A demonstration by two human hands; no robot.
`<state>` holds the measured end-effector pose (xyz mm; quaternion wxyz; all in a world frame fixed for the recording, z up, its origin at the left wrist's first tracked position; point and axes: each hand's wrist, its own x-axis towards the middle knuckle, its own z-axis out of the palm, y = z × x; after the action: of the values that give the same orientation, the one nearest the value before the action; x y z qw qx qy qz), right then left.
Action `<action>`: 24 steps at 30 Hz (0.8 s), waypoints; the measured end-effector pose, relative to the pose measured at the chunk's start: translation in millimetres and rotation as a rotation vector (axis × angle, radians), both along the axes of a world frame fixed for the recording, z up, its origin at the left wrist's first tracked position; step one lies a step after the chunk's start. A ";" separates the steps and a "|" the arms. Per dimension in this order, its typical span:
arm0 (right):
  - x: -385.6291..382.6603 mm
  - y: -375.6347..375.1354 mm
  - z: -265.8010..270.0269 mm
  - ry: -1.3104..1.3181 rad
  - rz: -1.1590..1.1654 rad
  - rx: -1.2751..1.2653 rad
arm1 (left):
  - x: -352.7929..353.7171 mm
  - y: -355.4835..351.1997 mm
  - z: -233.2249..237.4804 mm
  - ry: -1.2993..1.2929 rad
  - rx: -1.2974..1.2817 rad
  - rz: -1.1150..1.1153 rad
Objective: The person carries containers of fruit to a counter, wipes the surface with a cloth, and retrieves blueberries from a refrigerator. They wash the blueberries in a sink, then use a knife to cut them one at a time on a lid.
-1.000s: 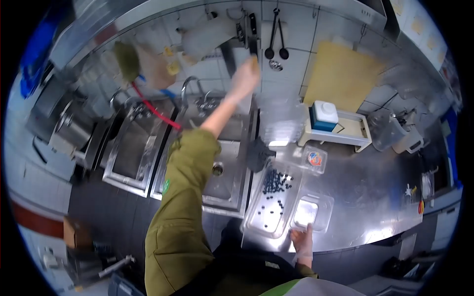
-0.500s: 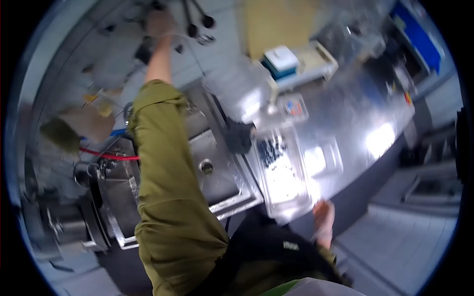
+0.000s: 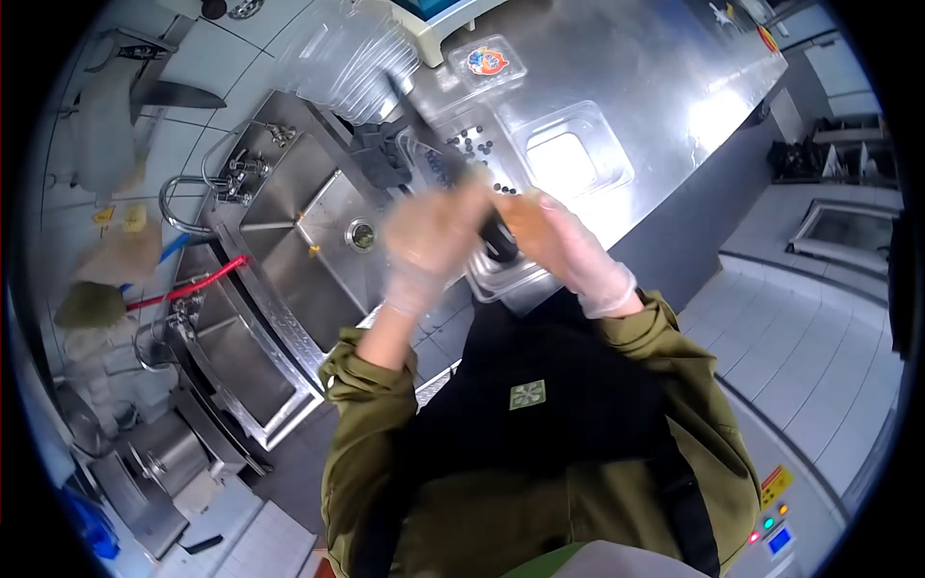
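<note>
Both my hands wear clear gloves and meet in front of my black apron (image 3: 578,380), over a clear tray (image 3: 501,284). My left hand (image 3: 424,241), smeared by motion, is closed round a long dark utensil (image 3: 419,116); its glossy black lower end shows between the hands. My right hand (image 3: 573,246) has its fingers curled in against that end, beside an orange-brown patch; I cannot tell what it grips. Small dark round pieces like blueberries (image 3: 472,143) lie scattered in the tray beyond the hands. More are gathered in a clear container (image 3: 434,164) on its left.
An empty-looking clear tub (image 3: 573,149) and a lidded box with an orange sticker (image 3: 487,63) stand on the steel counter (image 3: 655,116). Stacked clear lids (image 3: 347,58) are behind. To the left are a steel sink (image 3: 318,236), a red hose (image 3: 193,286) and a wall-mounted knife (image 3: 178,94).
My left hand has come back from the utensils on the wall, now with a dark utensil. My right hand has risen from beside the tray to meet it. The view has shifted.
</note>
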<state>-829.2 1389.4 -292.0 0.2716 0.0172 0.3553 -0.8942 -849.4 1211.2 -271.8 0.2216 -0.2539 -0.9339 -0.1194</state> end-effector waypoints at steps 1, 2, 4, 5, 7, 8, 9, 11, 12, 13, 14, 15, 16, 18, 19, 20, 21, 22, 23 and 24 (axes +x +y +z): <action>-7.8 6.7 12.3 0.058 0.065 0.052 | 15.2 27.2 -5.2 0.039 0.025 -0.049; -14.6 17.0 20.8 0.112 0.131 0.102 | 20.0 48.8 -33.7 0.220 0.261 -0.158; -19.5 45.1 -5.2 -0.005 0.121 0.203 | 34.9 84.2 -37.6 0.066 0.265 -0.060; -22.7 66.4 -18.7 -0.049 0.133 0.289 | 37.4 99.8 -37.8 -0.016 0.269 -0.066; -32.3 122.0 -20.9 0.057 0.236 0.557 | 46.8 124.4 -33.2 -0.328 0.297 -0.020; -34.1 146.4 -22.1 0.071 0.242 0.594 | 51.9 135.6 -37.4 -0.466 0.690 0.030; -40.3 168.9 -31.7 0.071 0.268 0.795 | 56.7 145.7 -45.0 -0.583 1.085 0.080; -64.3 209.0 -24.8 0.107 0.623 1.016 | 55.7 157.3 -37.6 -0.773 1.681 0.102; -73.1 220.6 -28.9 0.120 0.736 1.096 | 53.8 161.3 -37.9 -0.757 1.900 0.048; -82.7 224.7 -34.8 0.154 0.828 1.112 | 51.5 165.1 -39.3 -0.726 2.118 -0.027; -94.0 225.9 -44.3 0.193 0.914 1.128 | 50.1 169.7 -38.9 -0.683 2.329 -0.121; -105.3 224.4 -52.5 0.232 0.997 1.141 | 49.7 175.1 -34.0 -0.670 2.394 -0.180; -114.9 217.9 -58.1 0.337 1.017 1.224 | 48.9 181.0 -28.2 -0.638 2.404 -0.185; -127.6 198.8 -66.4 0.546 1.038 1.371 | 46.5 191.2 -17.7 -0.589 2.416 -0.188; -131.9 194.3 -68.3 0.621 1.001 1.441 | 44.9 193.4 -15.3 -0.561 2.411 -0.212; -134.9 190.8 -70.0 0.692 0.961 1.511 | 42.1 194.2 -13.0 -0.518 2.387 -0.204; -135.6 188.6 -71.3 0.764 0.918 1.581 | 38.2 194.1 -10.9 -0.473 2.365 -0.197; -133.3 188.8 -73.6 0.936 0.741 1.620 | 33.8 193.4 -9.7 -0.426 2.347 -0.189; -128.5 189.8 -76.5 1.102 0.556 1.642 | 27.0 190.1 -9.6 -0.370 2.301 -0.139; -123.7 190.4 -76.4 1.262 0.357 1.649 | 20.0 185.0 -13.5 -0.295 2.249 -0.096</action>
<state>-952.9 1579.8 -368.5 0.0695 -0.3245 0.9279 -0.1696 -829.4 1396.2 -285.3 0.2071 0.0703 -0.3031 -0.9275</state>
